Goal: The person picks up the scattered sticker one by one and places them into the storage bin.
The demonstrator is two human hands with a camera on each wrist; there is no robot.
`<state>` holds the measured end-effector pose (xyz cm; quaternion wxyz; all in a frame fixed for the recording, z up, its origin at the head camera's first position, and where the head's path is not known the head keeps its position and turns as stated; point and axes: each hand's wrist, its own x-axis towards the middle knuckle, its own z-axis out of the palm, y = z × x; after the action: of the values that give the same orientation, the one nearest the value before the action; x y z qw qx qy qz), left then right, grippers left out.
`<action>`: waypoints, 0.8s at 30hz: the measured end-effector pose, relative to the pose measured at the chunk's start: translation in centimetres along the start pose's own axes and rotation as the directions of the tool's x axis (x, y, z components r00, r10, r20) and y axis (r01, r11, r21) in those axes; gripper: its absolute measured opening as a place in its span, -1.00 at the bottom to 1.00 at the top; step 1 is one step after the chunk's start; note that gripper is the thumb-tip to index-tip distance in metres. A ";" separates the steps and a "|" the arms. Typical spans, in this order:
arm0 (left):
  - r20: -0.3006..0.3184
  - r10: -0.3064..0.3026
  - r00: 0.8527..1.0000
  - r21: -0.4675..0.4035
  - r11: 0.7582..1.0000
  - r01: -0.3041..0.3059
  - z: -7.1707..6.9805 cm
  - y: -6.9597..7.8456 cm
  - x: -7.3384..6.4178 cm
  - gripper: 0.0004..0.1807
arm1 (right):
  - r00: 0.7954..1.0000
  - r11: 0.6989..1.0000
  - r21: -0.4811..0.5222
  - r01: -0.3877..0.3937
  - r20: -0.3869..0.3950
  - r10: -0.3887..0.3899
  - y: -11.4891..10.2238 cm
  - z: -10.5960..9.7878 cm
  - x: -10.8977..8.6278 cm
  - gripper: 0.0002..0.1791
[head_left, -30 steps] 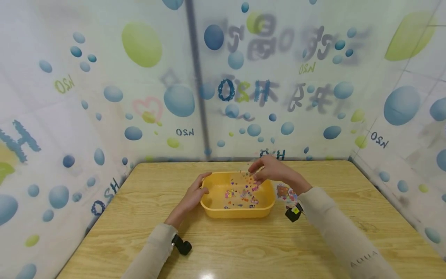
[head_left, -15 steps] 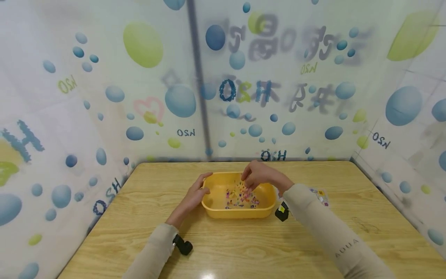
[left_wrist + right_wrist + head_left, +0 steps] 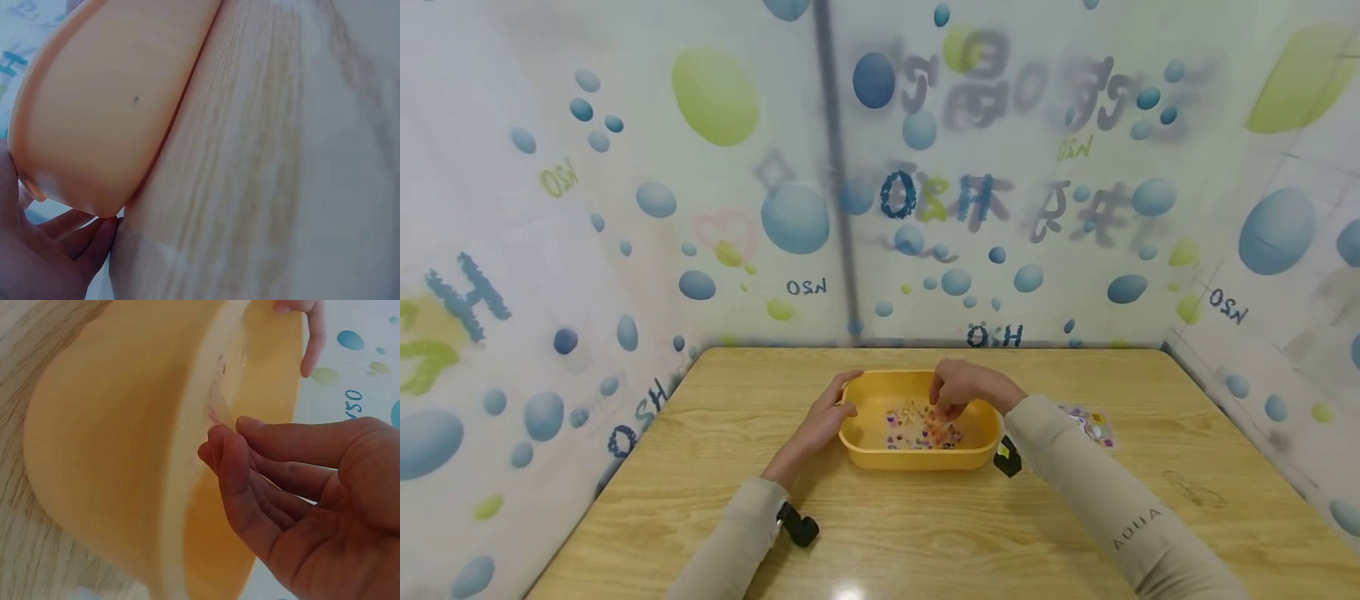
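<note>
A yellow plastic basin (image 3: 895, 460) stands on the wooden table, many small colourful pieces (image 3: 901, 417) scattered over its floor. My left hand (image 3: 826, 417) grips the basin's left end, thumb over the rim; the left wrist view shows that hand (image 3: 53, 250) with fingers against the outer wall. Reaching over the far rim side, my right hand (image 3: 961, 390) is down inside the basin, fingertips at the pieces. In the right wrist view the right hand (image 3: 300, 487) has thumb and fingers drawn together, with a thin pinkish bit (image 3: 213, 416) right at the tips.
Right of the basin, partly behind the right sleeve, lies a colourful printed sheet (image 3: 1090, 423). The wooden table (image 3: 910, 533) extends around the basin. Bubble-patterned curtains (image 3: 790, 217) enclose it at the back and sides.
My right hand has come down and left from above the basin's far rim into the basin, its spread fingers drawing together. The left hand keeps its hold on the basin.
</note>
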<state>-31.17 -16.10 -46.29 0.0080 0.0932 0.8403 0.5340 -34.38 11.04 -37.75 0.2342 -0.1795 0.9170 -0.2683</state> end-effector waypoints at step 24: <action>0.013 -0.004 1.000 0.003 1.000 0.004 0.1 -0.1 -0.1 -0.26 | 0.991 0.992 -0.021 -0.123 0.058 0.124 0.6 0.8 0.0 -0.88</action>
<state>-31.11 -16.04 -46.46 0.0146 0.0952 0.8411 0.5322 -34.04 11.19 -38.67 0.2757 -0.1323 0.9214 -0.2398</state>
